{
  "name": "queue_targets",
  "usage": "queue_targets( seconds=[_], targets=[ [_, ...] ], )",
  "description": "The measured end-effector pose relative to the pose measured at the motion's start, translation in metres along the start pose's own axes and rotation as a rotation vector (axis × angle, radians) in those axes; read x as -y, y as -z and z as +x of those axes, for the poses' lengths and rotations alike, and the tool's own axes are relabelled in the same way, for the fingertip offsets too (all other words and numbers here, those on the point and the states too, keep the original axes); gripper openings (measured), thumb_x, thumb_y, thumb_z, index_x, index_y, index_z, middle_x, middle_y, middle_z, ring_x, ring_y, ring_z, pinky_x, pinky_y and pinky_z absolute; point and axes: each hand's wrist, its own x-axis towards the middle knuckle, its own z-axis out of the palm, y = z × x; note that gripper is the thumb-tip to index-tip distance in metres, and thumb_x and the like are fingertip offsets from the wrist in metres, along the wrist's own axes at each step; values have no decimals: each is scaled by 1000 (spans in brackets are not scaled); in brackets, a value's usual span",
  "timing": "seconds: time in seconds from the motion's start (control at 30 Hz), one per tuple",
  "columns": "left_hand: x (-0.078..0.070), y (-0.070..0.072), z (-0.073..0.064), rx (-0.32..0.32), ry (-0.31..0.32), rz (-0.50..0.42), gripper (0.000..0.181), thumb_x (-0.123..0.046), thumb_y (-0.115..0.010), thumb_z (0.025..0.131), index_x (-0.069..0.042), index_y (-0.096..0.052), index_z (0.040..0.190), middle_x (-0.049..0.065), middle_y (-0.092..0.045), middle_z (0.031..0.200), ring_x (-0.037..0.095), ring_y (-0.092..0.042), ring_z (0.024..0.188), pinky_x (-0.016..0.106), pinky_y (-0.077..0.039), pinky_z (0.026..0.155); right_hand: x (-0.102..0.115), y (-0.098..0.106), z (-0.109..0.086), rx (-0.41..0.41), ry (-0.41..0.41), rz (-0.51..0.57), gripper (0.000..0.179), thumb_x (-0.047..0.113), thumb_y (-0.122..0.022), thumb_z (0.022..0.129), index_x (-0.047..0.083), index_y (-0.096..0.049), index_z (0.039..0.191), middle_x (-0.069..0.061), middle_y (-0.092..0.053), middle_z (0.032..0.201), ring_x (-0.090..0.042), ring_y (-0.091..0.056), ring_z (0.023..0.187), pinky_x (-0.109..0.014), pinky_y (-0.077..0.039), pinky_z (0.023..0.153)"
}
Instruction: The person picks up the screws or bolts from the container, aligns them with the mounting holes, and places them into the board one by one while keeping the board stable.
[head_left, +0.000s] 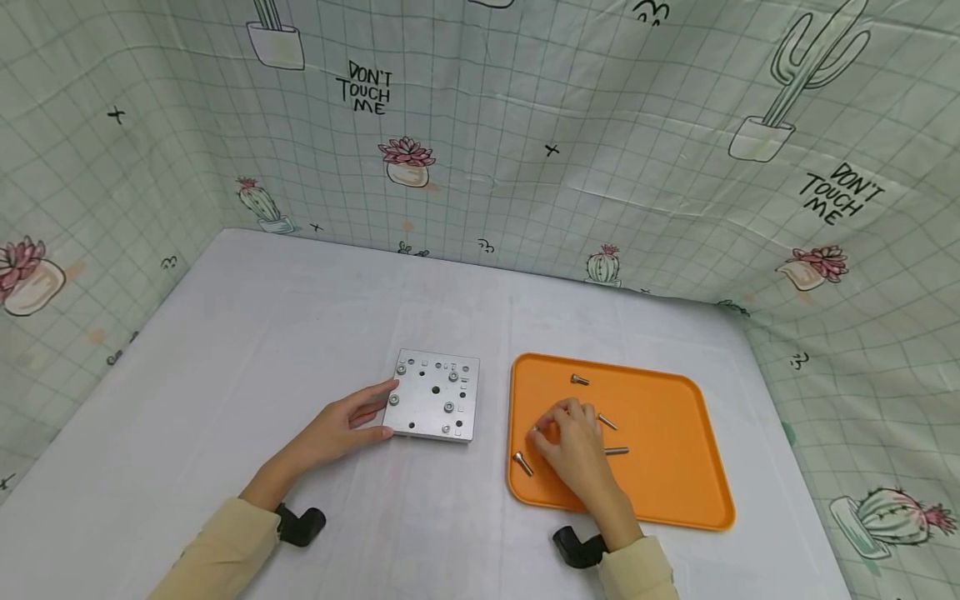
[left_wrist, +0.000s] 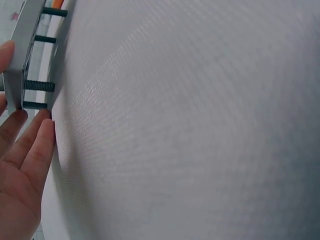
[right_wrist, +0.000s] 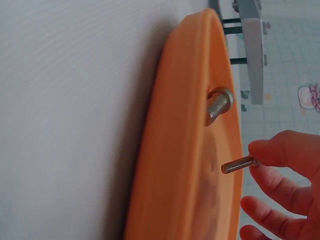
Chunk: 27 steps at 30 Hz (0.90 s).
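Observation:
A square metal plate (head_left: pixel 437 398) with several holes and screws lies on the white table, raised on screw legs (left_wrist: pixel 39 85). My left hand (head_left: pixel 352 421) holds its left edge, thumb on the plate (left_wrist: pixel 22 55) and straight fingers (left_wrist: pixel 35 142) at its lower rim. Right of the plate sits an orange tray (head_left: pixel 660 467) with loose bolts (head_left: pixel 617 451). Over the tray's left part, my right hand (head_left: pixel 538 431) pinches one bolt (right_wrist: pixel 239 164) by its head, just above the tray (right_wrist: pixel 190 150). Another bolt (right_wrist: pixel 219 104) lies beside it.
The white table (head_left: pixel 300 333) is walled by a cactus-print curtain (head_left: pixel 525 125) at the back and both sides. More bolts (head_left: pixel 579 380) lie in the tray's far part, and one (head_left: pixel 522 463) near its left rim. Black wrist mounts (head_left: pixel 300 525) sit at both sleeves.

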Motion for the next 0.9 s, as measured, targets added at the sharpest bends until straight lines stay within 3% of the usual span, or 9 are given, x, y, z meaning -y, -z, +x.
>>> queue_targets(
  seconds=[0.17, 0.6, 0.9],
  targets=[
    [0, 0, 0, -1, 1, 1, 68, -14, -70, 83, -8, -38, 142, 18, -31, 149, 36, -40, 131, 31, -40, 106, 4, 2, 2, -21, 9, 78, 12, 19, -72, 80, 12, -63, 80, -10, -55, 104, -28, -43, 98, -44, -38, 82],
    [1, 0, 1, -6, 6, 0, 68, -16, -71, 83, -8, -38, 142, 17, -31, 150, 36, -40, 131, 31, -40, 106, 32, -2, 7, -18, -3, 440, 7, 16, -73, 78, 15, -67, 81, -4, -55, 105, -23, -41, 107, -40, -38, 90],
    [-1, -1, 1, -10, 8, 9, 68, -14, -70, 83, -7, -38, 142, 18, -31, 150, 37, -40, 131, 31, -40, 106, 48, -16, 10, -8, 27, 536, 7, 17, -74, 78, 19, -69, 83, 0, -56, 100, -18, -42, 104, -37, -37, 90]
  ],
)
